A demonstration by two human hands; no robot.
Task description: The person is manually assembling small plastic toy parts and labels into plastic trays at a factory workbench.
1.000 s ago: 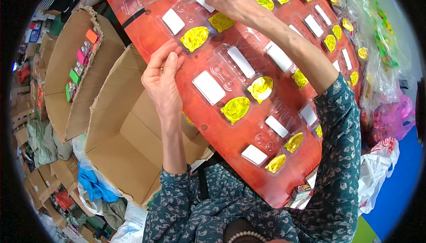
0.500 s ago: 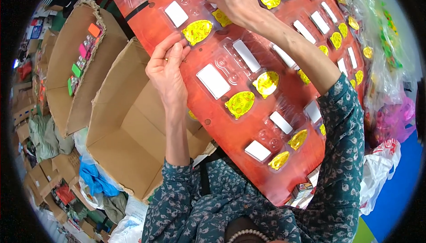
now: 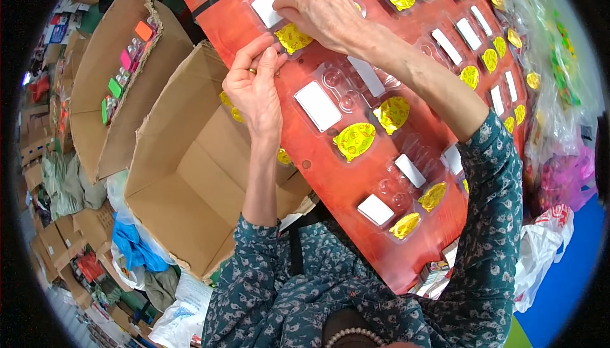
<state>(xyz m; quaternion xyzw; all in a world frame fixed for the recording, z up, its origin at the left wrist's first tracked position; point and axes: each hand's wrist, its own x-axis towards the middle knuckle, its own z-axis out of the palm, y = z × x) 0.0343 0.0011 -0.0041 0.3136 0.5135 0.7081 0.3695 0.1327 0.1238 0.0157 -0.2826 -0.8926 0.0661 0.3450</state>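
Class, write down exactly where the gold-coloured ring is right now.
In the head view, the gold-coloured ring is left of centre, on a finger of the left hand, at the red table's left edge.

Trays (image 3: 332, 78): clear, glossy plastic. Yellow packets (image 3: 354, 141): shiny, foil-like film. Surface (image 3: 337, 186): smooth, slight sheen. Left cartons (image 3: 168, 116): matt cardboard, rough-edged.

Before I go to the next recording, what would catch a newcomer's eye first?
Most likely the shiny yellow pieces, lying with white rectangles in clear plastic trays across the red table. Next, the right hand over a tray near the top, with the left hand lower, by the table's left edge. Further left gapes a big cardboard box.
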